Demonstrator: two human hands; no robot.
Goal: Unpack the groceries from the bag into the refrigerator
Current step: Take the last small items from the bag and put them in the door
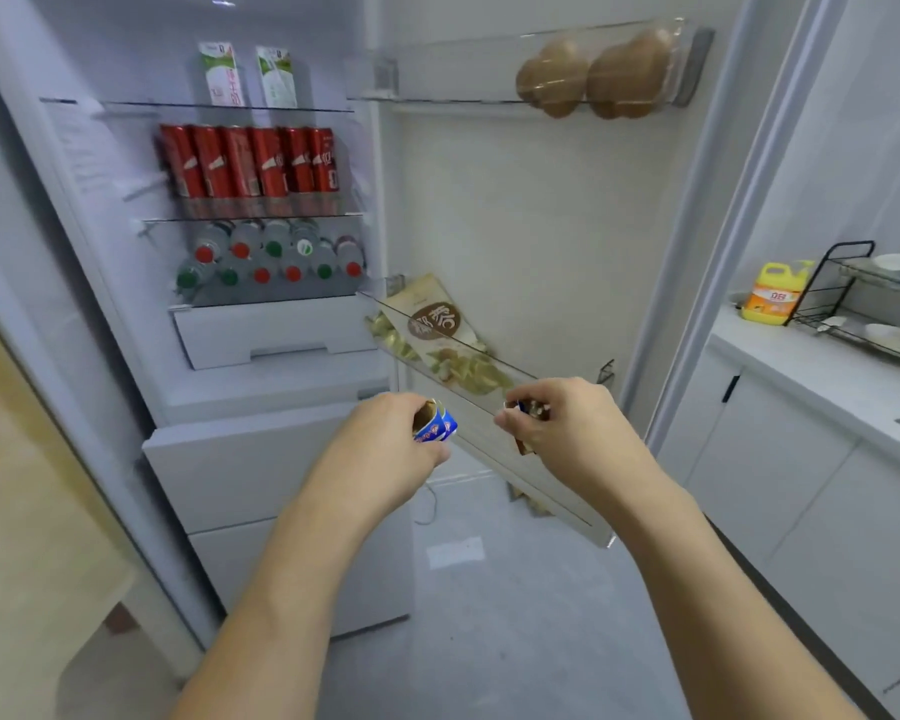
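The refrigerator [281,392] stands open in front of me. My left hand [391,439] grips a small blue and brown snack packet [437,426] in front of the lower door shelf [552,491]. My right hand [567,423] is closed around a second small snack packet [528,407], mostly hidden by the fingers, right above that clear shelf. A beige snack bag [442,330] leans in the same door shelf. The grocery bag is out of view.
Inside are two milk cartons [248,75] on top, red cans [250,161] below, then stacked bottles [271,257] and a white drawer [276,330]. Brown fruit [593,75] fills the upper door bin. A counter [822,376] with yellow detergent [772,293] and dish rack [874,304] runs along the right.
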